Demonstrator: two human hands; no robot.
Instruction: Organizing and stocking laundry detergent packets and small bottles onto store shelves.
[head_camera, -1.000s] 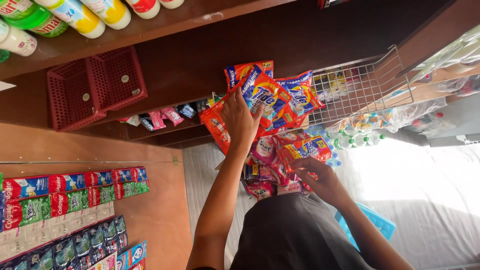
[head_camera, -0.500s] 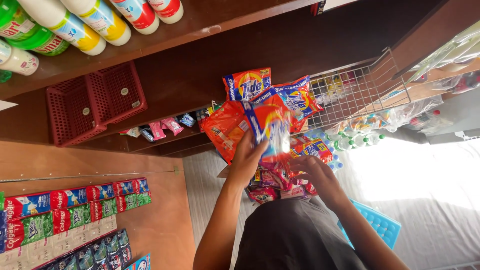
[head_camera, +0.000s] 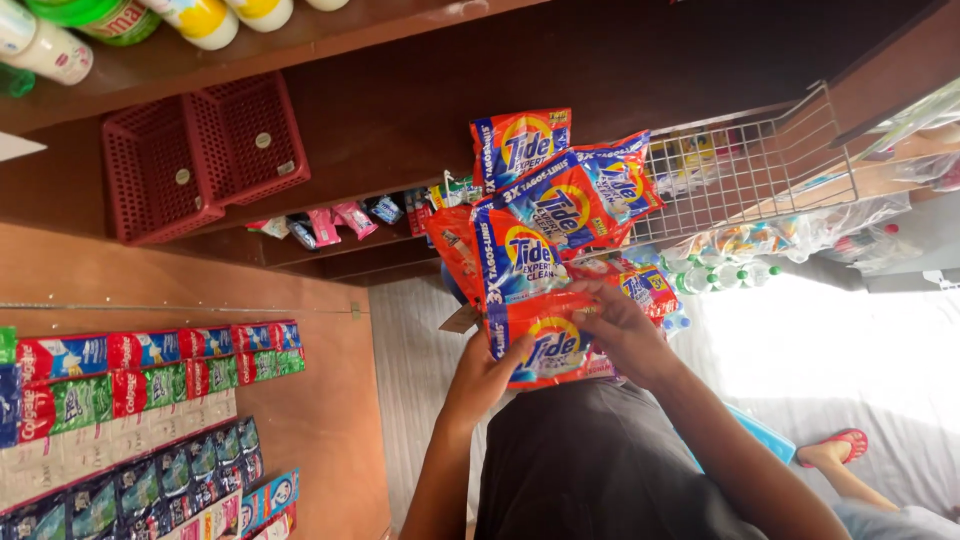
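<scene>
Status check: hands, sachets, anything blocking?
Left hand and right hand both grip the orange-blue detergent sachet strip. Strip hangs before the wire basket. Nothing blocking.

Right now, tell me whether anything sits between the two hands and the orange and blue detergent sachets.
Nothing visible does. The left hand and the right hand are both already on the lowest sachet of the hanging strip of sachets, fingers pressed straight onto its wrapper. The wire basket sits off to the side, behind the strip.

Daylight glare washing out the floor (head_camera: 850, 370) (right side), dim dark shelves (head_camera: 400, 110), sharp focus
</scene>
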